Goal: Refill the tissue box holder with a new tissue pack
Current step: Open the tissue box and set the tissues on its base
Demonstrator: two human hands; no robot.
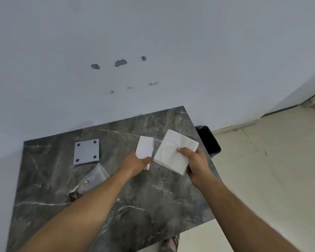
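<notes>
Two bare forearms, no sleeves in view, no watch, ring or band on either wrist. Left hand (pixel 137 163) and right hand (pixel 194 163) both ungloved, short plain nails on the visible fingers. At the bottom edge, past the table's rim, part of a foot in an open strapped grey sandal (pixel 172 242).

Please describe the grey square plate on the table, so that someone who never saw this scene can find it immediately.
Start at the dark marble-patterned table standing against the pale wall. On its far left part lies a flat grey square plate, apart from both hands. Unlike the white tissue stack and the clear plastic wrapper nearby, it has four dark round dots, one near each corner.
</notes>
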